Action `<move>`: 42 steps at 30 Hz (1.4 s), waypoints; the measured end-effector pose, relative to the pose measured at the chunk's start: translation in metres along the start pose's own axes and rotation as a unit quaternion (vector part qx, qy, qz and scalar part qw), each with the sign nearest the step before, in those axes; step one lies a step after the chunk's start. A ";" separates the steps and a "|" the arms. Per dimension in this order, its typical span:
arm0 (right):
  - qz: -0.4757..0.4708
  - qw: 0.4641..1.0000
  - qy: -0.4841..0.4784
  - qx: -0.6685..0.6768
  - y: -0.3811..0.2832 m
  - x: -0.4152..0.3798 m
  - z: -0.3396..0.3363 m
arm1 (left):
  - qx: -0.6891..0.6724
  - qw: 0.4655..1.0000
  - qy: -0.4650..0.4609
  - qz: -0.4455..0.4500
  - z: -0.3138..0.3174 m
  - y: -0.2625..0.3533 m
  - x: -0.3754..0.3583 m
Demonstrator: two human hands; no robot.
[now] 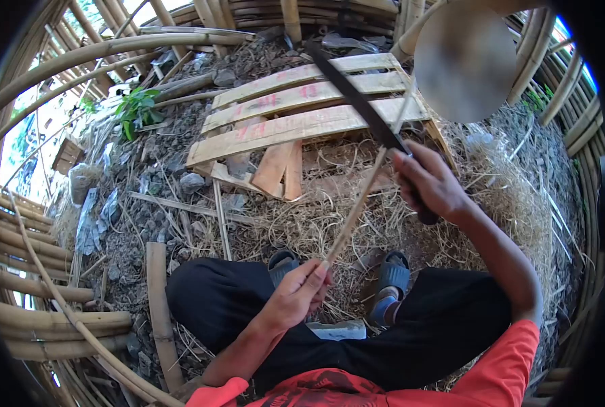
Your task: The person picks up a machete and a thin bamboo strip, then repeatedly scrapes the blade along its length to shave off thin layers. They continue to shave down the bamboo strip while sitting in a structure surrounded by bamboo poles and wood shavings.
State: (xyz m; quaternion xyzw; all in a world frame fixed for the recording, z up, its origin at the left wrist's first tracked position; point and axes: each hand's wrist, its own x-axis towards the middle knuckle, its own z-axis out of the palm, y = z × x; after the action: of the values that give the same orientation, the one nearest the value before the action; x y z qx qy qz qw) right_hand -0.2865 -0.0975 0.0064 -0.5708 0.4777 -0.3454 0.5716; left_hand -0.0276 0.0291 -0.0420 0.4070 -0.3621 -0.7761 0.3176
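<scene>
My left hand [301, 295] is closed around the lower end of a thin bamboo strip [354, 216], low in front of my body between my knees. The strip slants up and away to the right, past my other hand. My right hand [430, 182] grips the handle of a long machete [354, 93], whose dark blade points up and to the left. Near the handle, the blade crosses the strip in this view. The strip's far part runs up over the wooden pallet's right side.
A wooden pallet [295, 129] lies ahead on rubble. Curly shavings [316, 234] cover the ground around my sandals [393, 271]. A split bamboo piece [158, 305] lies left of my knee. Bamboo poles [51, 322] are stacked at left. A blurred round patch hides the upper right.
</scene>
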 end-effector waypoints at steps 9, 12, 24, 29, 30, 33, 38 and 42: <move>-0.048 0.946 -0.159 -0.280 -0.004 -0.016 0.034 | -0.095 0.994 0.038 0.024 -0.002 0.007 0.003; -0.024 0.974 -0.100 -0.201 -0.011 -0.014 0.039 | -0.106 0.993 0.041 0.032 0.000 0.009 0.004; -0.071 0.959 -0.115 -0.249 -0.004 -0.008 0.044 | -0.111 0.991 0.060 0.030 -0.001 0.010 0.010; -0.076 0.947 -0.137 -0.279 0.001 -0.009 0.043 | -0.105 0.992 0.062 0.026 0.001 0.008 0.009; -0.077 0.955 -0.111 -0.264 -0.003 -0.007 0.044 | -0.104 0.992 0.065 0.031 0.002 0.009 0.008; -0.115 0.951 -0.124 -0.261 0.000 -0.006 0.047 | -0.098 0.992 0.075 0.036 0.003 0.011 0.008; -0.211 0.914 -0.104 -0.332 -0.002 -0.014 0.048 | -0.102 0.991 0.065 0.053 0.002 0.012 0.007; -0.325 0.829 -0.068 -0.450 0.006 -0.017 0.053 | -0.098 0.992 0.070 0.040 0.004 0.013 0.002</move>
State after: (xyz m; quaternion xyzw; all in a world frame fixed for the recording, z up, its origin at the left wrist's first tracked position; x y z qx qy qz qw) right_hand -0.2431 -0.0642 -0.0026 -0.9091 0.3267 -0.2188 0.1373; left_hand -0.0298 0.0216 -0.0308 0.4125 -0.2776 -0.7639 0.4113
